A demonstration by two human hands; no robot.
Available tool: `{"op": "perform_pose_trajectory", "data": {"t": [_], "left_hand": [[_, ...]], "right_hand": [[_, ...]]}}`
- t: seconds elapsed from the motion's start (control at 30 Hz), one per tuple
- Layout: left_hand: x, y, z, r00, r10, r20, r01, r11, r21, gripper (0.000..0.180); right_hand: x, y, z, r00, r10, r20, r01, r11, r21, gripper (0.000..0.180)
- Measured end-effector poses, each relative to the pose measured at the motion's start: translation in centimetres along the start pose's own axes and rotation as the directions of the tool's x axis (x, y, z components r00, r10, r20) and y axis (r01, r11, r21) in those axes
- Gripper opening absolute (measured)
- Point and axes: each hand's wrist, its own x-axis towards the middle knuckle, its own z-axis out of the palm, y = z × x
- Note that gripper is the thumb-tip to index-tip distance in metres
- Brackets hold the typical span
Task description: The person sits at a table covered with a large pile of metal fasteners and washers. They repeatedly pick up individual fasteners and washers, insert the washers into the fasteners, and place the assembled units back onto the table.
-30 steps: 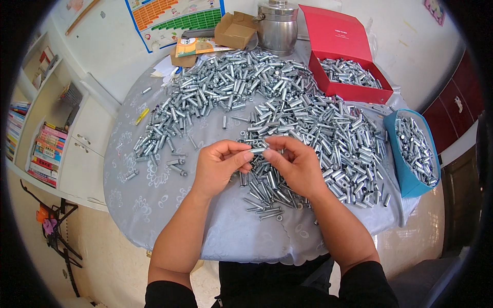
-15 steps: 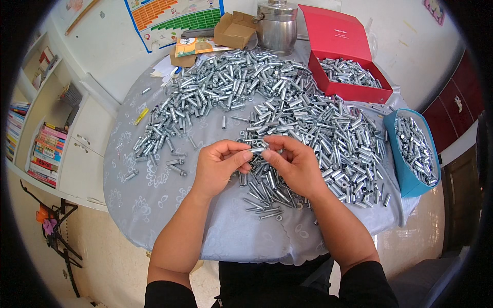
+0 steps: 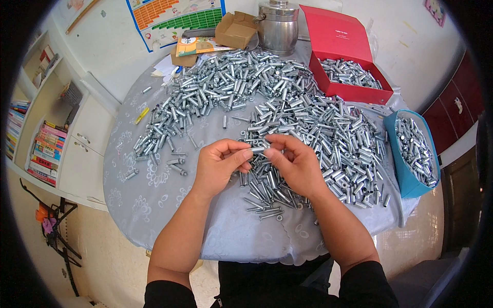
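Observation:
Over the front of a heap of shiny metal parts [image 3: 287, 120], my left hand [image 3: 222, 165] pinches one end of a small metal sleeve [image 3: 258, 150] between thumb and fingers. My right hand [image 3: 294, 165] is closed at the sleeve's other end, thumb and forefinger bent round it. The sleeve lies about level between both hands. Whether a bolt sits inside it is too small to tell. Loose tubes, long bolts [image 3: 270, 214] and small rings lie just below and around the hands.
A grey patterned cloth [image 3: 138, 205] covers the round table. At right stand a red box [image 3: 354, 93] and a blue container [image 3: 405, 177], both filled with metal parts. A steel pot [image 3: 278, 28], an open cardboard box [image 3: 235, 30] and a yellow pen-like item [image 3: 142, 115] are farther back.
My right thumb has shifted slightly to the right along the sleeve. My left hand keeps its pinch in nearly the same place.

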Motion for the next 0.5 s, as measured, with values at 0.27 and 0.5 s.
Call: {"op": "perform_pose_trajectory", "data": {"t": [0.27,0.5], "left_hand": [[0.14,-0.41,-0.20,1.000,-0.004,-0.002,0.003,1.000,-0.018,0.015],[0.09,-0.22,-0.11,1.000,-0.015,-0.001,0.015,1.000,-0.013,0.014]], "right_hand": [[0.03,-0.07,0.12,0.999,0.031,-0.020,-0.031,0.999,-0.017,0.020],[0.05,0.37,0.04,0.999,-0.037,-0.030,0.036,0.999,-0.010,0.020]]}}
